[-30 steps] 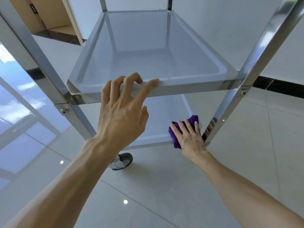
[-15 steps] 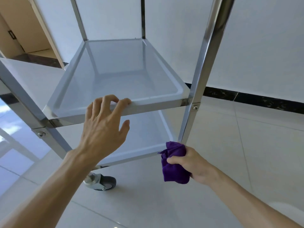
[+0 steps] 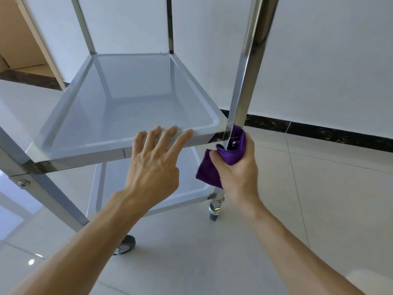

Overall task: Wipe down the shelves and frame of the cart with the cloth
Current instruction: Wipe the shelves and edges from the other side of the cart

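From the head camera, we have our right hand [image 3: 236, 169] wrapped around the cloth [image 3: 225, 158], its grip closed on the purple fabric and folding it round the cart's near right post [image 3: 244, 88] just where the middle shelf [image 3: 127, 107] meets it. Our left hand [image 3: 155, 165] lies to the left of that grip, fingers straight and flat on the shelf's front rim, holding nothing (it steadies the cart, we judge). The step in hand is the frame: wiping this post. The post's long axis runs upward, leaning slightly right in the view, so the next move calls for sliding the grip along it, keeping the fabric wrapped. A loose tail of cloth hangs below the grip.
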A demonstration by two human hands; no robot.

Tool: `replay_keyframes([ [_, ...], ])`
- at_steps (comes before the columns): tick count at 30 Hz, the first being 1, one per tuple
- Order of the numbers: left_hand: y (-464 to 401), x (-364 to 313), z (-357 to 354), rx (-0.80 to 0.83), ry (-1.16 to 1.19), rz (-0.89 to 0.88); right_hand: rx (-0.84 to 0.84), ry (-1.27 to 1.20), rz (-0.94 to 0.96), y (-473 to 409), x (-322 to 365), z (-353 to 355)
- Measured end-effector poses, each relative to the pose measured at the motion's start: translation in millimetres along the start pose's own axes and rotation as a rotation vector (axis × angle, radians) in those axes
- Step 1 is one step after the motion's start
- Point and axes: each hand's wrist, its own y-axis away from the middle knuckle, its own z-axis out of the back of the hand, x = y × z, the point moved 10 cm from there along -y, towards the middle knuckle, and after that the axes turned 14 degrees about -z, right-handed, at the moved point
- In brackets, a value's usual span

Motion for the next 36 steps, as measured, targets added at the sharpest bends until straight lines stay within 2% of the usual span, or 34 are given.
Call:
replay_keyframes([
  [4,2.2,1.1,0.6,-0.020,-0.002,-0.004,-0.239,0.083,0.040,-15.5,1.6,-7.5],
  [6,2.6,1.4,-0.5,-0.013,-0.003,-0.008,-0.279,0.102,0.018,-21.4,-10.2,-8.8],
  [10,3.2,1.9,-1.4,-0.003,0.013,-0.020,-0.236,0.103,-0.053,-27.2,-56.3,-15.7],
  [16,3.5,2.0,0.3,-0.001,0.026,-0.016,-0.039,0.217,-0.295,-18.3,-157.0,-26.7],
  [18,2.9,1.8,0.2,0.000,0.025,-0.013,-0.014,0.227,-0.322,-14.3,-171.7,-27.2],
  [22,3.2,2.9,-2.1,0.023,0.020,0.007,-0.038,0.205,-0.303,-16.6,-158.8,-28.3],
  [30,2.6,3.0,-5.0,0.027,0.018,0.020,-0.193,0.040,-0.049,-36.0,-43.3,-13.8],
  [34,2.1,3.4,-5.6,0.022,0.025,0.021,-0.226,0.060,-0.021,-28.3,-65.3,-18.8],
  [36,2.2,3.0,-6.5,0.029,0.019,0.023,-0.200,0.093,-0.115,-22.7,-106.4,-24.0],
])
